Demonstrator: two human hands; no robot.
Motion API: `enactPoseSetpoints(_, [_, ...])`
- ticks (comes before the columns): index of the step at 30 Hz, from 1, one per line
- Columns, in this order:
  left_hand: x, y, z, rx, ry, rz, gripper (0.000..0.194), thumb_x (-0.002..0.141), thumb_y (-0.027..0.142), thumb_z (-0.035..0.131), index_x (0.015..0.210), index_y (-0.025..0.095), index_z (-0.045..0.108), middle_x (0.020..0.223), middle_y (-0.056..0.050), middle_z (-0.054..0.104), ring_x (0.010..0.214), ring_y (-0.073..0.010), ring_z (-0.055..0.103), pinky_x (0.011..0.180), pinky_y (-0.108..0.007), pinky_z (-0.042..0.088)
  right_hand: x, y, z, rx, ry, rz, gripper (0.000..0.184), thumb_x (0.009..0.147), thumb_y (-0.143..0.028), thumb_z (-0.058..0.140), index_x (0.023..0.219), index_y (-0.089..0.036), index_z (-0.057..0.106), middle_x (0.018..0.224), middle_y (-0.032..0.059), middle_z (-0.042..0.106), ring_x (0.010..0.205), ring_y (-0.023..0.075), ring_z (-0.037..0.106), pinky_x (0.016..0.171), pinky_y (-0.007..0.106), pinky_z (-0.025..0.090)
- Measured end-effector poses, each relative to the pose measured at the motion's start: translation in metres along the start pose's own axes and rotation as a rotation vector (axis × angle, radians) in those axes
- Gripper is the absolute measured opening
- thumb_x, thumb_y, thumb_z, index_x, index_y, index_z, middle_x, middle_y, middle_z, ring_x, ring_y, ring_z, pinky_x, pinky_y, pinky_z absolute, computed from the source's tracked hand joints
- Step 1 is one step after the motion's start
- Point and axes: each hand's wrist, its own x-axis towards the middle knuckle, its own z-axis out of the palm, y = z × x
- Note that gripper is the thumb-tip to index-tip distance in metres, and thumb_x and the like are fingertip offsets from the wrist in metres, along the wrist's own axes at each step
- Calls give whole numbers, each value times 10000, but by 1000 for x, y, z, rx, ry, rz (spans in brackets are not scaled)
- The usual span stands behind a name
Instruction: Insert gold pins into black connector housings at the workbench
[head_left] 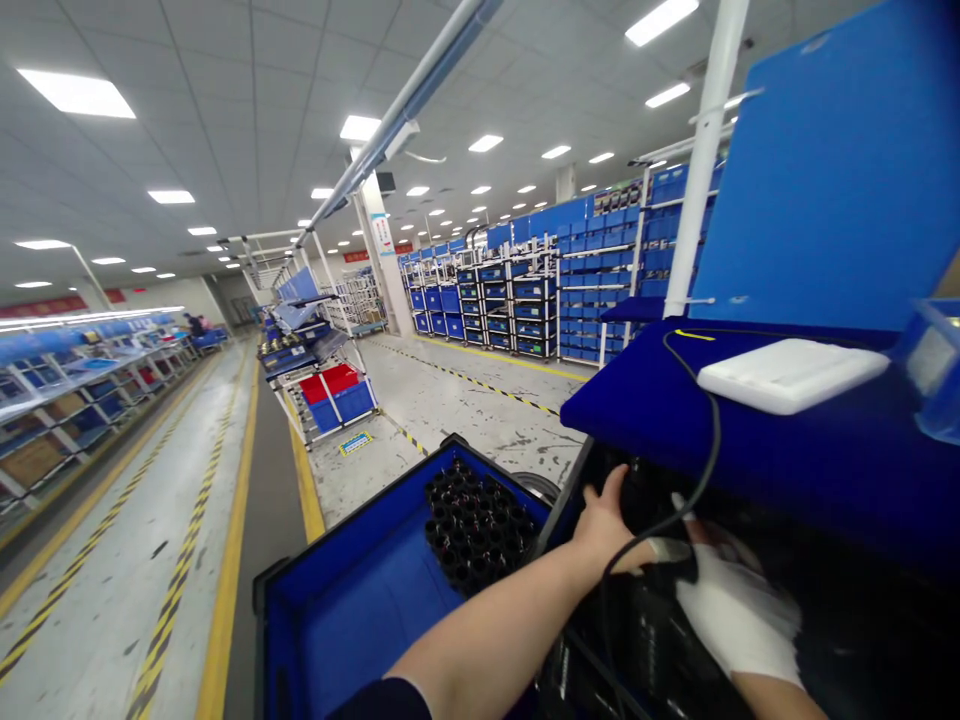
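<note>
My left hand (605,528), mostly bare with a white covering on one digit, reaches over the side of a dark bin (559,525) below the blue shelf. Its visible fingers are spread, and I make out nothing held in them. Close by on the right, my right hand (739,605) wears a white glove and is smeared by motion; whether it grips anything is unclear. Dark, shiny items (645,640) lie beneath both hands, too dim to name. A black cable (709,470) hangs across my left wrist. Several black, ring-shaped parts (476,525) stand grouped in a blue crate (360,600) beside my left forearm.
A white flat block (791,375) rests on the blue-covered shelf (622,395), near a white post (701,170) and a blue panel (832,180). Ahead stands a cart (330,390) with red and blue bins. Racks of blue bins (600,260) line the far side.
</note>
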Motion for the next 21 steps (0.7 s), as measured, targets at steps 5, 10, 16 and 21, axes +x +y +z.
enactPoseSetpoints(5, [0, -15, 7, -56, 85, 83, 1081, 447, 418, 924, 1426, 311, 478, 1336, -113, 432, 1204, -312, 569, 1080, -439, 414, 2, -16, 9, 127, 38, 17, 679, 836, -208, 453, 1512, -268, 444, 1356, 126, 619, 1268, 356, 552, 995, 534, 495])
enactPoseSetpoints(10, [-12, -32, 12, -94, 226, 214, 700, 553, 405, 895, 1194, 241, 667, 1163, -84, 601, 1092, -278, 590, 1026, -452, 458, -2, -36, 15, 476, 143, -102, 632, 770, -140, 433, 1384, -202, 571, 1301, 115, 623, 1235, 301, 574, 1093, 471, 461])
enactPoseSetpoints(16, [-67, -6, -1, -162, 376, 544, 513, 628, 398, 880, 1079, 218, 712, 1114, -92, 662, 1063, -274, 624, 995, -438, 495, -28, -76, -34, 593, 352, -246, 599, 774, -106, 470, 1341, -258, 589, 1255, 90, 632, 1184, 295, 583, 1069, 509, 459])
enactPoseSetpoints(21, [-146, -35, -7, -56, 466, 596, 552, 739, 402, 805, 1234, 242, 619, 1249, -135, 649, 1229, -327, 580, 1165, -577, 322, -94, -113, -75, 602, 323, -342, 610, 828, -62, 474, 1368, -330, 566, 1316, 66, 621, 1239, 286, 561, 1044, 518, 452])
